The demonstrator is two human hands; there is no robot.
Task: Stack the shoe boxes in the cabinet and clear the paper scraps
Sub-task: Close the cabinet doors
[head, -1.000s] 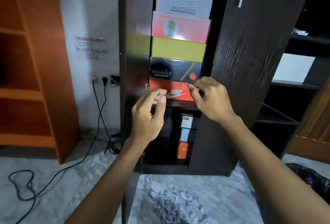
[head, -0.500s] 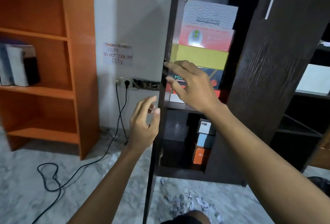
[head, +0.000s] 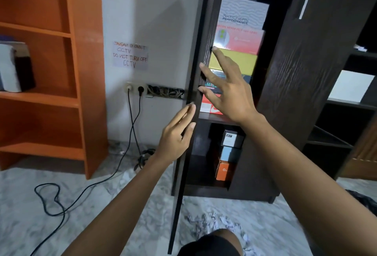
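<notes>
Several shoe boxes are stacked on a shelf of the dark cabinet (head: 289,84): a grey Skechers box (head: 243,13) on top, a pink box (head: 239,40), a yellow box (head: 240,61), a dark box (head: 244,78) and a red Nike box (head: 208,106) at the bottom. The left cabinet door (head: 201,55) stands edge-on toward me. My right hand (head: 226,86) is spread open, fingertips on the door's inner face. My left hand (head: 177,135) is flat, fingers against the door's outer edge. Paper scraps (head: 216,223) lie on the floor below.
Small boxes (head: 227,153) stand on the cabinet's lower shelf. An orange bookshelf (head: 77,72) stands at left. Black cables (head: 85,186) run from wall sockets (head: 135,88) across the marble floor. A black bag (head: 365,200) lies at right. My knee (head: 212,243) shows at the bottom.
Both hands left the red Nike box. The view swung left; my right hand opened and reached the door's inner face, and my left hand flattened against its edge.
</notes>
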